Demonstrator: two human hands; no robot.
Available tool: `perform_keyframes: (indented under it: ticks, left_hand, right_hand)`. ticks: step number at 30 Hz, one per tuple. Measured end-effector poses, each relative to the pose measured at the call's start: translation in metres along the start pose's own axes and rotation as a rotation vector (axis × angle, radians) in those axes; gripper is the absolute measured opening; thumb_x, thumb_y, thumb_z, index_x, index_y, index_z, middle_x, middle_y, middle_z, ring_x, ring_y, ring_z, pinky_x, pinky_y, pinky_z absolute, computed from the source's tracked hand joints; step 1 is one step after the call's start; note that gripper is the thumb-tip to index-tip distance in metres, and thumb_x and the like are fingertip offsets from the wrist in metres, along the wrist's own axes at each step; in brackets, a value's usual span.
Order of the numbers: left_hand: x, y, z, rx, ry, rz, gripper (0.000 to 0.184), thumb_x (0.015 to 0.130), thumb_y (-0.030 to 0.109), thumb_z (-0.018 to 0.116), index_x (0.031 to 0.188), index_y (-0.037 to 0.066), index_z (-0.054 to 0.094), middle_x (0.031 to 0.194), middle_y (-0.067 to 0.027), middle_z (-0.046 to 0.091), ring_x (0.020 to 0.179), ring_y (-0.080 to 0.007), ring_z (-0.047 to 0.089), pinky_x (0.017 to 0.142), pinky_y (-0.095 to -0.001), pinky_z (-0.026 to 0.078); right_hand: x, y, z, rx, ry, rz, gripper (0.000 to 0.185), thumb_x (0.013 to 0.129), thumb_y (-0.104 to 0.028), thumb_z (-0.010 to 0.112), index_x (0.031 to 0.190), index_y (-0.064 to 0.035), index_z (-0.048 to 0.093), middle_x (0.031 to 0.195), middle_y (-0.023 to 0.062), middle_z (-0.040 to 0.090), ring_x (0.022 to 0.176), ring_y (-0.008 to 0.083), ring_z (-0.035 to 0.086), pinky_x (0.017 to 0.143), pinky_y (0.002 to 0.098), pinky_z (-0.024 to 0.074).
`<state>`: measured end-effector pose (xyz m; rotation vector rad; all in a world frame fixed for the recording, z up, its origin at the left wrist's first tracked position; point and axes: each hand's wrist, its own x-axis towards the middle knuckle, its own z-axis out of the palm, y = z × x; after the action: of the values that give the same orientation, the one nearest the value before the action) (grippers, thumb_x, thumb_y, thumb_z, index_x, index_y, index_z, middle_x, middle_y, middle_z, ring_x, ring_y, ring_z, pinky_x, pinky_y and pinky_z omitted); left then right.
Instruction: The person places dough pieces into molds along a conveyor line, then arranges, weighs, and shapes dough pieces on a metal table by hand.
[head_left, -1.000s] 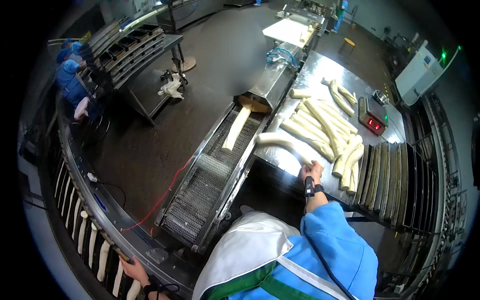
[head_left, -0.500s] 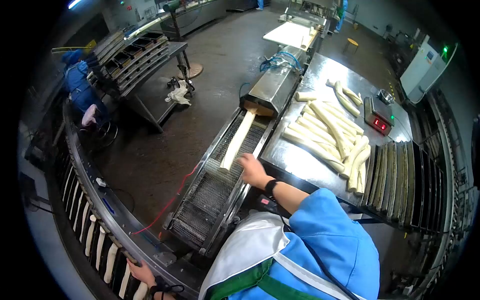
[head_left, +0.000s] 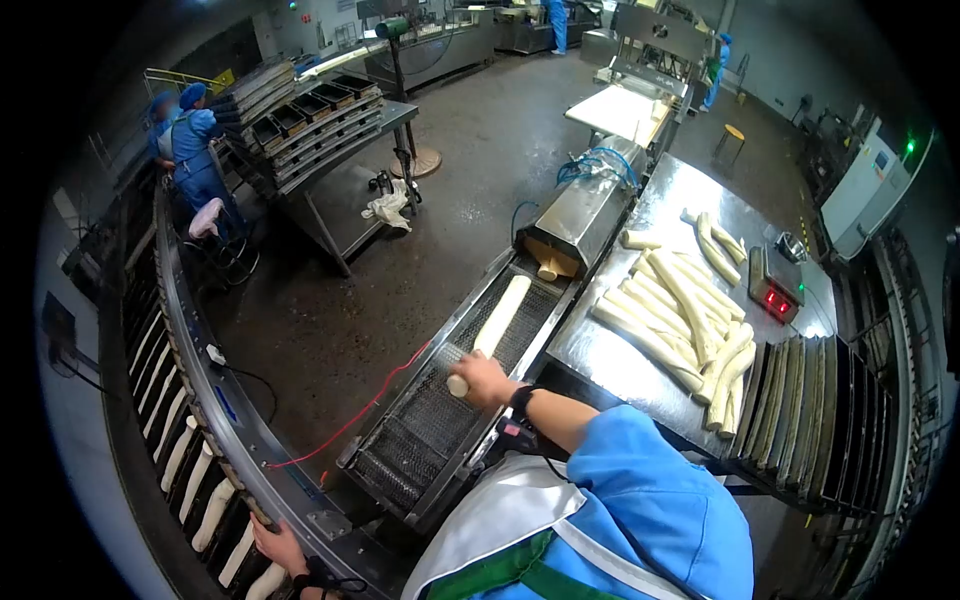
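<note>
My right hand (head_left: 484, 381) is closed around the near part of a long, pale dough log (head_left: 506, 308). The log lies along the metal mesh conveyor (head_left: 415, 445), its near end sticking out past my fingers. Behind it, the end of another dough log (head_left: 548, 270) shows in the mouth of the steel machine housing (head_left: 580, 215). At the bottom left, my left hand (head_left: 280, 548) grips the rim of a long, narrow baking tin (head_left: 238, 512). Several tins there hold pale dough strips (head_left: 213, 515); part of my left fingers is hidden.
A steel table (head_left: 580, 335) at right carries several dough logs (head_left: 680, 300) and a scale (head_left: 776, 285). Stacked dark tins (head_left: 800, 410) stand at its near end. A curved rail (head_left: 215, 400) runs along the left. Two co-workers (head_left: 190, 150) stand beside a tin rack (head_left: 310, 120).
My right hand has gone from beside the dough log to holding it. The log has come toward me, clear of the housing, and another log end now shows there. My view has shifted slightly.
</note>
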<state>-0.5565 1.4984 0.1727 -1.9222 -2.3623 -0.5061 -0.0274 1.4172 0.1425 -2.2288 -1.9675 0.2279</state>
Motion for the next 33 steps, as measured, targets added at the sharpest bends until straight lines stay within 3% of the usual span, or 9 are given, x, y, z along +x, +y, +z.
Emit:
perform_keyframes:
  ticks: [4, 6, 10, 15, 16, 18, 26, 29, 33]
  left_hand:
    - [0.003, -0.009, 0.009, 0.003, 0.003, 0.021, 0.070, 0.075, 0.013, 0.067, 0.137, 0.010, 0.033, 0.127, -0.0160, 0.047, 0.119, -0.0316, 0.041, 0.102, -0.0419, 0.028]
    - [0.002, -0.006, 0.010, 0.056, 0.005, -0.003, 0.070, 0.076, 0.014, 0.066, 0.137, 0.010, 0.033, 0.127, -0.0156, 0.047, 0.119, -0.0314, 0.041, 0.102, -0.0419, 0.028]
    - [0.001, -0.006, 0.008, 0.004, -0.005, 0.034, 0.069, 0.076, 0.014, 0.065, 0.136, 0.008, 0.033, 0.129, -0.0155, 0.046, 0.121, -0.0313, 0.040, 0.103, -0.0419, 0.026]
    - [-0.003, 0.009, -0.002, -0.030, -0.039, -0.033, 0.068, 0.077, 0.015, 0.065, 0.136, 0.008, 0.033, 0.133, -0.0142, 0.043, 0.125, -0.0301, 0.035, 0.106, -0.0416, 0.023]
    - [-0.004, 0.010, -0.001, -0.015, -0.033, -0.050, 0.067, 0.077, 0.015, 0.065, 0.136, 0.008, 0.033, 0.132, -0.0144, 0.043, 0.125, -0.0300, 0.035, 0.106, -0.0415, 0.023]
    - [-0.005, 0.018, -0.009, -0.038, -0.042, -0.067, 0.067, 0.077, 0.016, 0.065, 0.135, 0.007, 0.034, 0.129, -0.0157, 0.045, 0.123, -0.0303, 0.036, 0.106, -0.0412, 0.023]
    - [-0.008, 0.024, -0.018, -0.065, -0.046, -0.053, 0.065, 0.077, 0.017, 0.065, 0.134, 0.006, 0.035, 0.127, -0.0161, 0.045, 0.123, -0.0291, 0.037, 0.106, -0.0406, 0.022]
    - [-0.009, 0.021, -0.015, -0.073, -0.025, -0.045, 0.066, 0.076, 0.016, 0.065, 0.133, 0.005, 0.035, 0.127, -0.0160, 0.046, 0.123, -0.0291, 0.037, 0.106, -0.0404, 0.022]
    - [-0.008, 0.020, -0.014, -0.088, -0.013, -0.044, 0.066, 0.075, 0.016, 0.066, 0.133, 0.005, 0.036, 0.126, -0.0162, 0.046, 0.122, -0.0296, 0.037, 0.106, -0.0401, 0.022]
  right_hand:
    - [-0.038, 0.067, -0.026, 1.584, 0.347, 0.511, 0.034, 0.068, -0.004, 0.064, 0.101, -0.0124, 0.057, 0.092, 0.0032, 0.058, 0.083, 0.0202, 0.059, 0.079, 0.0387, 0.0478]
    - [-0.082, 0.108, -0.040, 2.013, 0.619, 0.570, 0.036, 0.066, -0.016, 0.070, 0.099, -0.0147, 0.055, 0.092, 0.0014, 0.056, 0.088, 0.0170, 0.053, 0.075, 0.0393, 0.0456]
    - [-0.186, 0.215, 0.021, 1.903, 1.199, 0.869, 0.023, 0.071, -0.023, 0.062, 0.088, -0.0091, 0.054, 0.080, 0.0040, 0.053, 0.073, 0.0193, 0.050, 0.062, 0.0357, 0.0419]
    - [-0.284, 0.249, 0.094, 1.377, 1.258, 1.494, 0.026, 0.085, -0.022, 0.045, 0.069, -0.0029, 0.052, 0.060, 0.0057, 0.051, 0.047, 0.0155, 0.048, 0.040, 0.0295, 0.0374]
    - [-0.285, 0.251, 0.106, 1.385, 1.219, 1.461, 0.026, 0.085, -0.022, 0.045, 0.069, -0.0029, 0.052, 0.060, 0.0057, 0.051, 0.047, 0.0155, 0.048, 0.040, 0.0295, 0.0374]
    - [-0.301, 0.274, 0.155, 0.695, 0.891, 1.351, 0.017, 0.082, -0.011, 0.051, 0.071, 0.0000, 0.058, 0.062, 0.0021, 0.057, 0.054, 0.0120, 0.055, 0.047, 0.0262, 0.0427]
    - [-0.241, 0.259, 0.095, 1.391, 1.225, 1.385, 0.009, 0.067, -0.009, 0.064, 0.069, -0.0027, 0.058, 0.064, 0.0073, 0.057, 0.043, 0.0146, 0.048, 0.038, 0.0273, 0.0380]
    - [-0.235, 0.273, 0.104, 1.702, 0.940, 0.974, 0.013, 0.064, -0.006, 0.064, 0.073, 0.0004, 0.057, 0.063, 0.0064, 0.055, 0.043, 0.0160, 0.049, 0.038, 0.0263, 0.0372]
    - [-0.178, 0.214, 0.065, 1.087, 0.799, 1.049, 0.027, 0.058, -0.003, 0.065, 0.084, 0.0036, 0.058, 0.067, 0.0108, 0.058, 0.045, 0.0186, 0.052, 0.043, 0.0304, 0.0436]
